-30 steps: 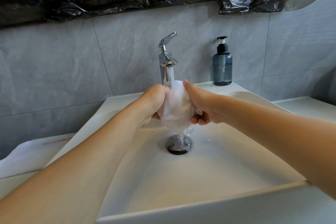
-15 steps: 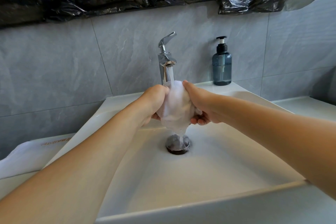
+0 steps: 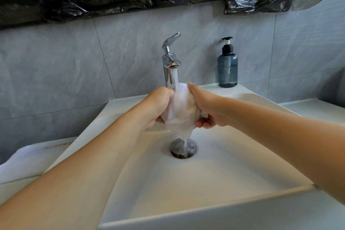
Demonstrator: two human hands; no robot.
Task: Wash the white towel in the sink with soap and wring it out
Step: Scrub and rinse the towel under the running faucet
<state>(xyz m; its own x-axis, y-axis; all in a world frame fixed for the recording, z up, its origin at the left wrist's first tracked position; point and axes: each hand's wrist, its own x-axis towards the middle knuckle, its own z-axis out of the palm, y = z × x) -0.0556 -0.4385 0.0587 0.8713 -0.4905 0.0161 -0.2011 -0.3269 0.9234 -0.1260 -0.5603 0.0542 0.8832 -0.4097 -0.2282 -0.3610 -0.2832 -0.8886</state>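
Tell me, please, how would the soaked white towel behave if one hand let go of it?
The white towel, bunched between the left hand and right hand, would probably flop and sag. Water runs through it, so it is likely heavy and dripping.

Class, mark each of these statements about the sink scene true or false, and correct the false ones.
1. Both hands hold the white towel. True: left hand, right hand.
2. The faucet is off. False: water runs onto the towel.
3. The soap bottle stands left of the faucet. False: it stands to its right.
4. The towel is held above the drain. True.
5. The towel lies flat in the sink. False: it is bunched up.
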